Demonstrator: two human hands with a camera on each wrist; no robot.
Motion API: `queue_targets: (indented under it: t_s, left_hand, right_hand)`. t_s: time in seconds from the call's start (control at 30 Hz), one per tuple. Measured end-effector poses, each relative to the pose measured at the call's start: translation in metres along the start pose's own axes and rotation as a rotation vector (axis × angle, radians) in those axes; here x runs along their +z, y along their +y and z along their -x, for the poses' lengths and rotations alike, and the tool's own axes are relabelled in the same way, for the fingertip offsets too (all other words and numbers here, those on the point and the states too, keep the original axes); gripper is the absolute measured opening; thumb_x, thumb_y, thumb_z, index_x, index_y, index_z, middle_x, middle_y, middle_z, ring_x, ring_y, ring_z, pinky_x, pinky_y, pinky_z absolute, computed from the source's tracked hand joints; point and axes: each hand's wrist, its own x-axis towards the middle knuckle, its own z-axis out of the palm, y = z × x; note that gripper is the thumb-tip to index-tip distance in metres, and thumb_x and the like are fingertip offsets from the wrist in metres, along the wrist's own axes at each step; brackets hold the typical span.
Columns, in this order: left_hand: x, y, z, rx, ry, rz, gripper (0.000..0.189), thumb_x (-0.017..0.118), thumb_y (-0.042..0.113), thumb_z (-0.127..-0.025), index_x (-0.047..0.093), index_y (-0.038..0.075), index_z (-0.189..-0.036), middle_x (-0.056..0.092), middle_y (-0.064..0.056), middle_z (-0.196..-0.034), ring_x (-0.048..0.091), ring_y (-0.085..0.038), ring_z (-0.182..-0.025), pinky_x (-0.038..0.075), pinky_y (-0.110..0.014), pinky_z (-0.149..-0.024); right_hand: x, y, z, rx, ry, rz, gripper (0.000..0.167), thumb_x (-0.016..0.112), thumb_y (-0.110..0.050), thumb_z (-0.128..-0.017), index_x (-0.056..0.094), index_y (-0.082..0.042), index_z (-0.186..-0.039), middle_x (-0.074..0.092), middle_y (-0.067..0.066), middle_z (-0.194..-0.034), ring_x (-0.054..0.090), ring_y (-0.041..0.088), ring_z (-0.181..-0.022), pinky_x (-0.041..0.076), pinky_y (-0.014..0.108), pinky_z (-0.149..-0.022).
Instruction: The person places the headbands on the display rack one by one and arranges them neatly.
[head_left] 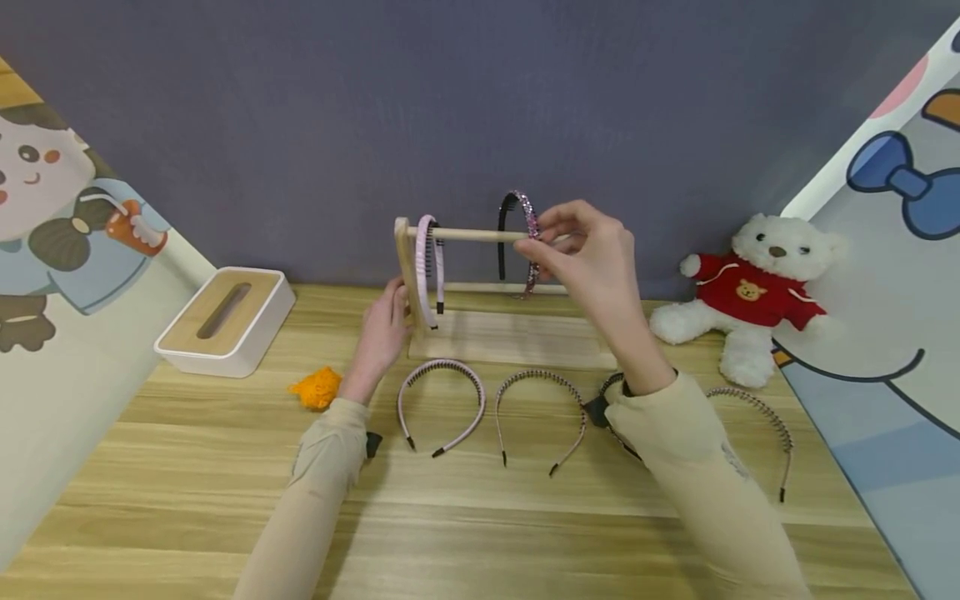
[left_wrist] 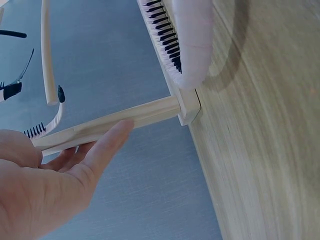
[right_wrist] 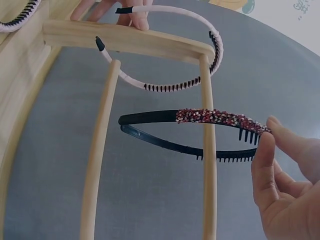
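A: What is held by the right hand (head_left: 588, 250)?

B: By its thumb and fingertips, brought close together, a black, toothed headband with pink, glittering sequins (head_left: 532, 223) is pinched on the decorated side.

A: And where is this headband found?

B: It is held around the upper round rod (head_left: 472, 235) of a pale wooden stand (head_left: 510, 337). In the right wrist view, the rod is seen between its two arms; whether the wood is touched by it cannot be told. In the head view, the right end of the rod is covered by the hand.

A: How are the left fingers placed?

B: The flat side post (head_left: 406, 260) of the stand is gripped by the left hand (head_left: 384, 327). The thumb is laid along the wood, while the other fingers are partly hidden behind it. Beside this post, a pale pink, ribbed headband (head_left: 422, 267) is hung on the upper rod.

A: Is anything on the wood-grained table (head_left: 450, 533) hard to make out?

B: Yes. A dark headband (head_left: 611, 382) is mostly covered by the beige right sleeve (head_left: 697, 467), and the left arm of a thin, brownish headband (head_left: 757, 403) is hidden too. The orange, rough-surfaced object (head_left: 318, 388) near the left wrist cannot be identified.
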Motion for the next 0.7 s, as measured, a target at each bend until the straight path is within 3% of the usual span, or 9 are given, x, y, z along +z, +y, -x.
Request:
queue_targets:
  t_s: [0.07, 0.1, 0.3, 0.37, 0.7]
  left_hand:
    - [0.0, 0.0, 0.0, 0.0, -0.001, 0.0, 0.05, 0.03, 0.024, -0.12, 0.041, -0.005, -0.159, 0.047, -0.036, -0.155, 0.057, -0.056, -0.132, 0.064, -0.055, -0.097]
    - [0.0, 0.0, 0.0, 0.0, -0.001, 0.001, 0.05, 0.03, 0.024, -0.12, 0.041, -0.004, -0.159, 0.046, -0.036, -0.155, 0.057, -0.056, -0.132, 0.064, -0.055, -0.097]
    - [0.0, 0.0, 0.001, -0.002, -0.004, 0.014, 0.049, 0.03, 0.023, -0.12, 0.04, -0.003, -0.16, 0.047, -0.035, -0.155, 0.056, -0.055, -0.133, 0.063, -0.055, -0.099]
    - [0.0, 0.001, 0.002, -0.002, -0.004, 0.017, 0.049, 0.031, 0.023, -0.12, 0.04, -0.003, -0.16, 0.048, -0.035, -0.155, 0.057, -0.055, -0.133, 0.064, -0.055, -0.099]
    - [0.001, 0.001, 0.0, 0.008, 0.018, 0.004, 0.046, 0.032, 0.019, -0.12, 0.043, -0.005, -0.158, 0.049, -0.037, -0.152, 0.058, -0.055, -0.131, 0.066, -0.053, -0.094]
  right_hand:
    - [0.004, -0.001, -0.002, 0.009, -0.001, -0.005, 0.034, 0.09, -0.019, -0.091, 0.073, -0.001, -0.115, 0.074, 0.008, -0.098, 0.073, 0.006, -0.07, 0.064, 0.022, -0.057]
    - [0.006, -0.002, -0.002, 0.013, -0.003, -0.009, 0.034, 0.089, -0.018, -0.091, 0.072, -0.001, -0.115, 0.074, 0.008, -0.098, 0.073, 0.007, -0.069, 0.063, 0.018, -0.064]
    - [0.017, -0.005, -0.008, 0.02, -0.016, -0.021, 0.034, 0.089, -0.017, -0.091, 0.071, 0.0, -0.114, 0.074, 0.01, -0.099, 0.073, 0.009, -0.07, 0.065, 0.021, -0.068]
    - [0.021, -0.005, -0.009, 0.013, -0.015, -0.019, 0.033, 0.089, -0.017, -0.091, 0.071, 0.0, -0.114, 0.074, 0.009, -0.098, 0.073, 0.01, -0.07, 0.066, 0.024, -0.059]
    - [0.042, -0.004, -0.012, -0.027, -0.035, -0.024, 0.034, 0.091, -0.017, -0.089, 0.071, -0.001, -0.111, 0.074, 0.008, -0.095, 0.075, 0.017, -0.07, 0.065, 0.024, -0.058]
